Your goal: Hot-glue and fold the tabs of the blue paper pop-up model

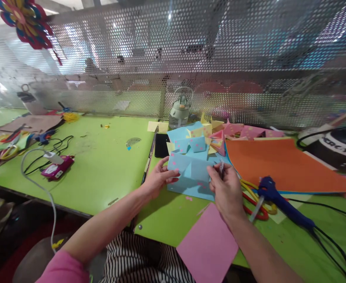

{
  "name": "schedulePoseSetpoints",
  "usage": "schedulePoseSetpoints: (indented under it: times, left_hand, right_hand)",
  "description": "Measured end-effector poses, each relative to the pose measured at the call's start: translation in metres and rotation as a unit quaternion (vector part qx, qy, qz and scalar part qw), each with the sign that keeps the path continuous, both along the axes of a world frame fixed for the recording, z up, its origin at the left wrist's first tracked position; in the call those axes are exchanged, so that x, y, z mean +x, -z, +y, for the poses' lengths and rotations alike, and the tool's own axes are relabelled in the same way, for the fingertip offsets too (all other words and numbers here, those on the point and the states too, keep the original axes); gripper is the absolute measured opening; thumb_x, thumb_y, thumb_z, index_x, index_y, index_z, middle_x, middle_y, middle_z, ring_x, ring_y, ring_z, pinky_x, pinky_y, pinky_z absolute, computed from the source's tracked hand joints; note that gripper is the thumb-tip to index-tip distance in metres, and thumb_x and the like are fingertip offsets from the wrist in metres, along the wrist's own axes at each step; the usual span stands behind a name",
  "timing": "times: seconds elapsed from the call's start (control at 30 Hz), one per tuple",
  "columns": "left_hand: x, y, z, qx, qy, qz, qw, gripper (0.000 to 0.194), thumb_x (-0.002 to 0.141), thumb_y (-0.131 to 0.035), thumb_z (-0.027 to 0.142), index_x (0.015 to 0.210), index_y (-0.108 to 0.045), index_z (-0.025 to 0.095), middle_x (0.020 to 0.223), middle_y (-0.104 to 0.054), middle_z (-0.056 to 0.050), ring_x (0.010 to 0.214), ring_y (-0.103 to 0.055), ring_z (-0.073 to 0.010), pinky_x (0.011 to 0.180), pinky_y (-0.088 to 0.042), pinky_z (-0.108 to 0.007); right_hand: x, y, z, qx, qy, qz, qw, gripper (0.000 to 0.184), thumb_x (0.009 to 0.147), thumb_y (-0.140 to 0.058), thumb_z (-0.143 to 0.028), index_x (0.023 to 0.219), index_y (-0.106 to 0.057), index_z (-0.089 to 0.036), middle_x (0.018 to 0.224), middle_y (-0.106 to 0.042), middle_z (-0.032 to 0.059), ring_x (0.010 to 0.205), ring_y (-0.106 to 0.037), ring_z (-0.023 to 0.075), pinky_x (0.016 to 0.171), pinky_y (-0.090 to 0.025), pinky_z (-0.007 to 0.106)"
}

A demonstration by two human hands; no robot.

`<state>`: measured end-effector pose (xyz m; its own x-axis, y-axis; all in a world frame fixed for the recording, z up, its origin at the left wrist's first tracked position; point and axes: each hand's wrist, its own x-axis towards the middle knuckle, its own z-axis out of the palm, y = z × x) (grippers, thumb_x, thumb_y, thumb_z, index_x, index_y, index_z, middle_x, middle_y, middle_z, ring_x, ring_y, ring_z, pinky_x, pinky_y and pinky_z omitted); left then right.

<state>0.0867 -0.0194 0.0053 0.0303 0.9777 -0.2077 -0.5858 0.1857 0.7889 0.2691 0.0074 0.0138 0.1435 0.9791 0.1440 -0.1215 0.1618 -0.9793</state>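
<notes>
A light blue paper sheet with small pink spots is between my hands, above the green table. My left hand grips it by its left edge. At its right edge, my right hand pinches the same sheet between thumb and fingers. A small shiny, dark-edged object shows among the right fingers; its kind I cannot make out. Just behind the sheet lies a pile of cut and folded blue, yellow and pink paper pieces. A pink paper square overhangs the table's front edge near my right forearm.
On the right are a blue glue gun with a cord, red-and-yellow-handled scissors and orange sheets. A phone and water bottle stand behind. Leftward is a magenta power strip. Perforated metal screen closes the back.
</notes>
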Motion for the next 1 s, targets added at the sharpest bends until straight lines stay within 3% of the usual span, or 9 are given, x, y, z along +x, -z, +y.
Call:
schedulePoseSetpoints:
  times: [0.3,0.53,0.73,0.9,1.0]
  left_hand:
    - [0.0000,0.0048,-0.0001,0.046,-0.003,0.018,0.999,0.066,0.065,-0.081,0.016,0.122,-0.049,0.016,0.072,-0.067,0.001,0.062,-0.061,-0.0110,0.067,-0.047,-0.026]
    - [0.0002,0.0018,-0.0025,0.011,0.029,0.015,0.999,0.082,0.062,-0.081,0.008,0.132,-0.042,0.020,0.080,-0.070,-0.001,0.075,-0.066,-0.0142,0.076,-0.049,-0.029]
    - [0.0009,0.0011,-0.0013,0.012,0.010,-0.005,1.000,0.067,0.063,-0.082,0.012,0.123,-0.053,0.020,0.086,-0.068,-0.001,0.075,-0.065,-0.0134,0.079,-0.050,-0.030]
    - [-0.0005,0.0031,-0.0019,0.034,-0.002,0.031,0.999,0.074,0.063,-0.084,0.018,0.128,-0.049,0.017,0.072,-0.066,0.001,0.062,-0.061,-0.0116,0.072,-0.048,-0.028]
    - [-0.0022,0.0020,-0.0032,0.043,-0.001,0.022,0.999,0.071,0.068,-0.083,0.025,0.129,-0.049,0.019,0.080,-0.067,-0.001,0.071,-0.065,-0.0144,0.077,-0.051,-0.031]
  right_hand:
    - [0.0002,0.0006,-0.0004,0.003,0.006,-0.009,1.000,0.038,0.069,-0.079,-0.042,0.083,-0.049,-0.024,0.073,-0.042,-0.0081,0.047,-0.032,0.0038,0.035,-0.025,0.017]
    - [0.0021,-0.0015,0.0023,0.016,0.025,-0.007,1.000,0.039,0.068,-0.078,-0.043,0.083,-0.048,-0.025,0.075,-0.044,-0.0077,0.047,-0.031,0.0039,0.035,-0.026,0.019]
    - [0.0002,-0.0033,-0.0004,0.010,0.018,-0.013,1.000,0.038,0.068,-0.078,-0.043,0.082,-0.049,-0.024,0.073,-0.043,-0.0077,0.047,-0.033,0.0046,0.035,-0.026,0.018]
    - [-0.0016,-0.0030,-0.0014,-0.005,0.010,-0.007,1.000,0.038,0.067,-0.079,-0.043,0.082,-0.050,-0.024,0.072,-0.045,-0.0078,0.047,-0.034,0.0043,0.035,-0.027,0.017]
    - [-0.0015,-0.0037,0.0005,-0.017,0.005,0.012,1.000,0.039,0.065,-0.080,-0.041,0.080,-0.048,-0.024,0.066,-0.041,-0.0095,0.045,-0.030,0.0038,0.034,-0.024,0.017]
